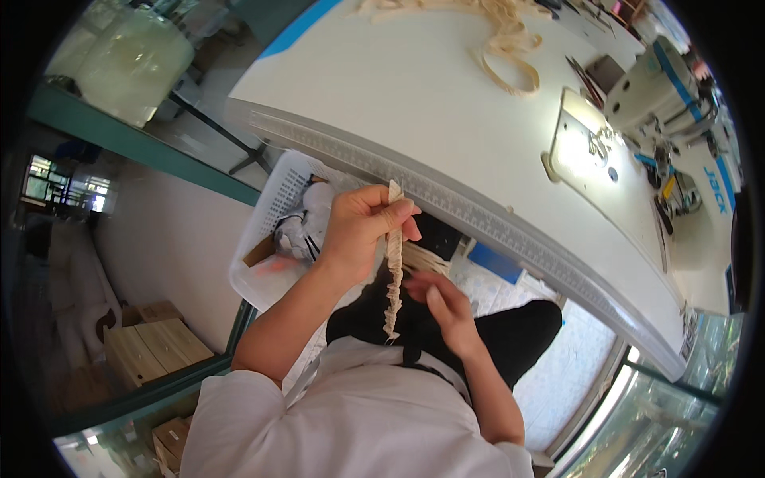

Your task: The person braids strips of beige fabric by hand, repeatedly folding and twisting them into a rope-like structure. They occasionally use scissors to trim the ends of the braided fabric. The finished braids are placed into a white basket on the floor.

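My left grip point(356, 227) was pinched around the upper end of a gathered cream fabric strip point(394, 279), thumb over the front and fingers curled behind. From that pinch the strip ran down toward my body, its long axis nearly in line with my torso, its free end above my lap in front of the bench point(382, 95). My right grip point(446, 307) was just to the right of the strip's lower half and so nearer the loose end than my left one was; its fingers were blurred, and I could not tell whether they held anything or touched the strip.

The strip was narrow, pale and matt. Near my thumb it was fairly flat and smooth; below, it bunched into tight, uneven puckers with ruffled edges, and what looked like fine thread showed at the bottom tip.
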`<state>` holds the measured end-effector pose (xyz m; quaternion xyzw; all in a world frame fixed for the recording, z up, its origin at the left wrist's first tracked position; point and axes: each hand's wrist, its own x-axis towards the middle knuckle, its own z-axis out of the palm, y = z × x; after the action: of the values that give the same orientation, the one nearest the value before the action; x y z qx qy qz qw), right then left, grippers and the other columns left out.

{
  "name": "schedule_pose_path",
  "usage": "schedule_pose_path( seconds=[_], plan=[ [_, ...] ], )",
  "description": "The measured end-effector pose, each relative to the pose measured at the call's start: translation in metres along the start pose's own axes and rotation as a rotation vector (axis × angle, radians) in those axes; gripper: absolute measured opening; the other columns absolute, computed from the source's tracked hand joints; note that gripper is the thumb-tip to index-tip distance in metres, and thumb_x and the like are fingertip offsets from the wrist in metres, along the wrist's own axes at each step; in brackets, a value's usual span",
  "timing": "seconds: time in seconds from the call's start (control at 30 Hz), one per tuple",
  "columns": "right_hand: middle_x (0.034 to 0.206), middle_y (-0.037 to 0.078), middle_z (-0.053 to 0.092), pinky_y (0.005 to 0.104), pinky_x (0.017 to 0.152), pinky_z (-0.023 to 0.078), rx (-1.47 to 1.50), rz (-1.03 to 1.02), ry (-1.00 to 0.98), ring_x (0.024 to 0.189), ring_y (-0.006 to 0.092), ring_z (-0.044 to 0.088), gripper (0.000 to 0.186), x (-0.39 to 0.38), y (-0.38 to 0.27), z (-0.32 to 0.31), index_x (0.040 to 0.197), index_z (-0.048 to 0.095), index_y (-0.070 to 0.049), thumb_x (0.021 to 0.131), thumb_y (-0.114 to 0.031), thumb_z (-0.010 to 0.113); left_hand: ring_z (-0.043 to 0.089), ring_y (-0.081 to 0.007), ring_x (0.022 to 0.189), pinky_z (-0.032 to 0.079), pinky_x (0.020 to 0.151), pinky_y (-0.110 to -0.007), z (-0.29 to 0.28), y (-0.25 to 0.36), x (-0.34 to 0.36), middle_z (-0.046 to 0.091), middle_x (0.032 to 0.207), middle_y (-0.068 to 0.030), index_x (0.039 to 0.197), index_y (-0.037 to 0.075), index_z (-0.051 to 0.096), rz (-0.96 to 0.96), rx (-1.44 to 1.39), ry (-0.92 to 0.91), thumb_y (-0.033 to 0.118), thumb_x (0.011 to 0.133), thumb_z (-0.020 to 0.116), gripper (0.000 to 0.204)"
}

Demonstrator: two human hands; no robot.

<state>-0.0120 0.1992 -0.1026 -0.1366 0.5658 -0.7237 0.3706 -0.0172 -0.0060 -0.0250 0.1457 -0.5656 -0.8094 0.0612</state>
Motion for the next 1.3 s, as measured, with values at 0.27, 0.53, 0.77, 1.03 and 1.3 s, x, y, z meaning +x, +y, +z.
schedule_pose_path(
  seconds=[0.27, 0.53, 0.77, 1.03, 1.3],
  plan=[
    [0.085, 0.011, 0.066, 0.0307, 0.065, 0.054, -0.719, -0.378, 0.104, 0.074, 0.0227, 0.067, 0.028, -0.048, -0.007, 0.005, 0.1, 0.06, -0.002, 0.078, -0.006, 0.077, 0.062, -0.0113, 0.06, 0.047, 0.053, -0.023, 0.016, 0.031, 0.005, 0.067, 0.071, -0.0086, 0.088, -0.002, 0.066, 0.176, -0.083, 0.236, 0.015, 0.092, 0.066, 0.017],
    [0.077, 0.011, 0.064, 0.0337, 0.057, 0.051, -0.86, -0.595, 0.161, 0.066, 0.025, 0.064, 0.011, -0.039, -0.019, 0.014, 0.081, 0.063, -0.003, 0.078, 0.001, 0.073, 0.059, -0.0094, 0.054, 0.045, 0.046, -0.022, 0.023, 0.038, 0.001, 0.067, 0.071, -0.0098, 0.086, 0.0, 0.066, 0.21, -0.136, 0.236, 0.017, 0.093, 0.066, 0.019],
    [0.067, 0.012, 0.057, 0.0353, 0.05, 0.041, -0.636, -0.369, 0.081, 0.057, 0.0254, 0.055, 0.024, -0.049, -0.012, 0.005, 0.07, 0.055, -0.001, 0.093, -0.006, 0.057, 0.062, -0.0144, 0.06, 0.049, 0.049, -0.026, 0.026, 0.043, -0.005, 0.069, 0.077, -0.0135, 0.096, -0.004, 0.066, 0.193, -0.096, 0.113, 0.015, 0.093, 0.064, 0.019],
    [0.053, 0.006, 0.046, 0.0326, 0.045, 0.032, -0.404, -0.202, 0.046, 0.043, 0.02, 0.042, 0.039, -0.061, -0.018, -0.003, 0.062, 0.047, -0.002, 0.098, -0.017, 0.054, 0.065, -0.0155, 0.063, 0.051, 0.049, -0.026, 0.028, 0.047, -0.012, 0.068, 0.077, -0.0128, 0.097, -0.003, 0.066, 0.179, -0.053, 0.021, 0.012, 0.094, 0.063, 0.016],
    [0.052, -0.001, 0.048, 0.0272, 0.044, 0.028, -0.006, -0.066, -0.076, 0.046, 0.0081, 0.039, 0.048, -0.068, -0.01, -0.02, 0.059, 0.051, -0.002, 0.099, -0.029, 0.057, 0.063, -0.0122, 0.059, 0.05, 0.05, -0.023, 0.03, 0.052, -0.014, 0.068, 0.074, -0.0108, 0.091, -0.001, 0.067, 0.123, -0.093, -0.065, 0.014, 0.092, 0.065, 0.015]
  ],
)
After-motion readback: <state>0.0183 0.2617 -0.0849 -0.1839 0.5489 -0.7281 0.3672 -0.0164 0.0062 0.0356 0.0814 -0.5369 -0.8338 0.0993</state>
